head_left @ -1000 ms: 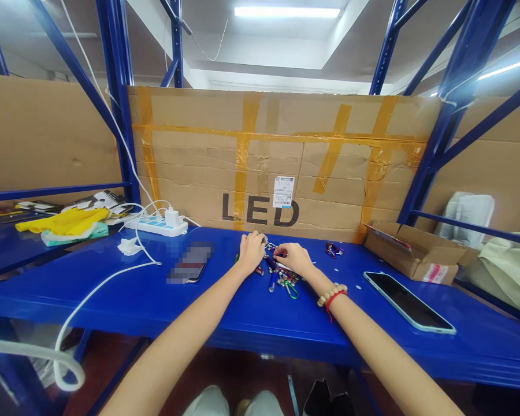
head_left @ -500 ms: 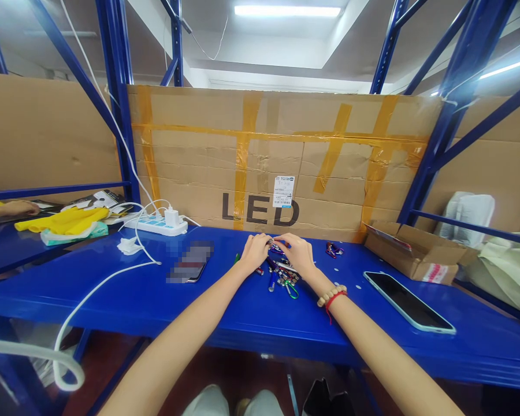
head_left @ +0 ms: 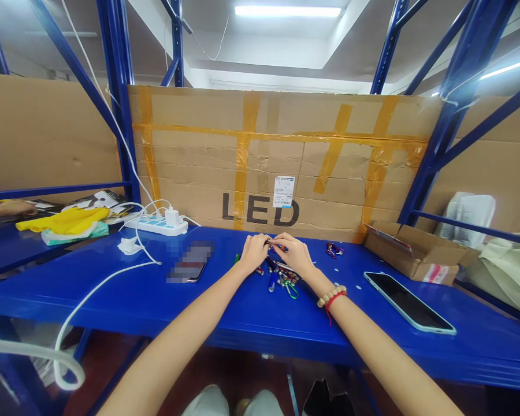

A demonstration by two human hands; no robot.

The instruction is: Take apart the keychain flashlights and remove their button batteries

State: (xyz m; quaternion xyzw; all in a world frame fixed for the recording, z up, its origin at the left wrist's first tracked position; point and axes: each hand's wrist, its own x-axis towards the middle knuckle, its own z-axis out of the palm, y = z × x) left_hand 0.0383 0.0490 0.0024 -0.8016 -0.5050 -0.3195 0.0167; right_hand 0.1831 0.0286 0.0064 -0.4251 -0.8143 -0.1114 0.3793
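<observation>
My left hand (head_left: 255,254) and my right hand (head_left: 296,254) meet above the blue table, fingertips almost touching. Both sets of fingers are closed in a pinch, and the small thing between them is too hidden to name. Just below and between the hands lies a pile of small colourful metal pieces (head_left: 281,270), partly covered by my fingers. A green carabiner (head_left: 292,290) sticks out at the pile's near side, with a blue piece (head_left: 273,282) to its left. Apart from the pile, a little red and purple cluster (head_left: 334,249) rests right of my right hand.
A blurred-out phone (head_left: 192,261) lies to the left, near a white power strip (head_left: 160,225) with cables. At right are a phone in a pale case (head_left: 409,302) and an open cardboard box (head_left: 416,251). A taped cardboard panel (head_left: 190,167) stands behind. Another person's hand (head_left: 15,208) shows far left.
My right fingers have shifted slightly at the pinch, and the small thing between the hands looks turned. The pile and the table items stay put.
</observation>
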